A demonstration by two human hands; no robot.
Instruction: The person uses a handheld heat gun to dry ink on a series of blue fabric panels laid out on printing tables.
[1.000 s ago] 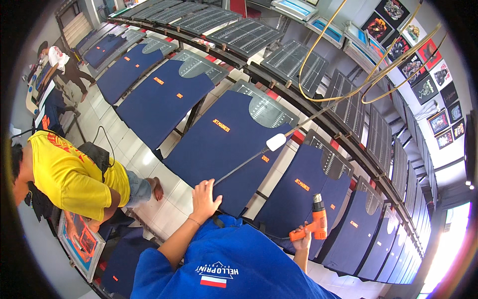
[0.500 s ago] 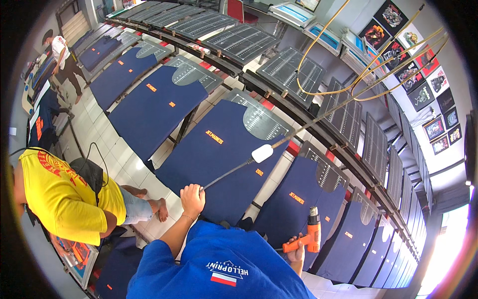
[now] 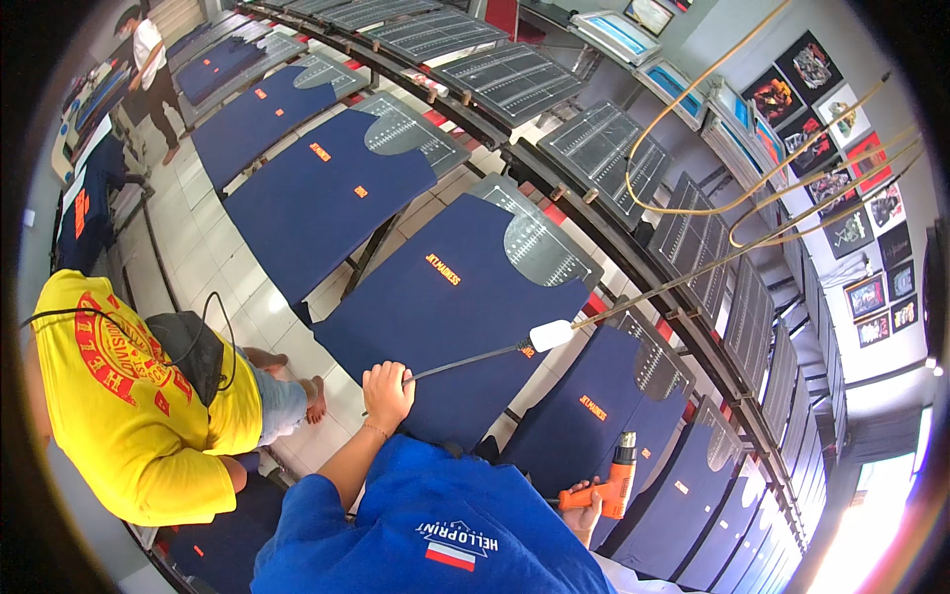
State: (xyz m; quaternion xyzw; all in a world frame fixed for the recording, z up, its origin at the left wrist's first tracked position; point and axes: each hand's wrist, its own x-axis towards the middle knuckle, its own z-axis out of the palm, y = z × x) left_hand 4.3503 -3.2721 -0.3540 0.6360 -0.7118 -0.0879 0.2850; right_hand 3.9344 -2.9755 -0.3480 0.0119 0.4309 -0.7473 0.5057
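Note:
My left hand (image 3: 389,396) is closed around a black cord (image 3: 460,362). The cord runs up to a white plug connector (image 3: 551,335), which hangs from a long yellowish cable (image 3: 653,287). In my right hand (image 3: 584,515) is an orange heat gun (image 3: 617,483), gripped by its handle with the metal nozzle pointing up. Nearest to both hands are navy fabric pieces with small orange prints: one large piece (image 3: 435,317) lies beyond my left hand, another piece (image 3: 569,396) beyond the heat gun. Each lies on a dark board with white markings.
A long metal rail (image 3: 534,163) carries rows of printing boards (image 3: 604,148). At left stands a person in a yellow shirt (image 3: 129,406); another person in a white top (image 3: 148,59) is farther back. Framed screens (image 3: 673,89) lean at the back, and pictures (image 3: 811,64) hang on the wall.
The view has shifted, and the boards sit differently in it. The white connector has moved right across the fabric. The heat gun has tilted slightly; both hands keep their hold. The yellow-shirted person has turned.

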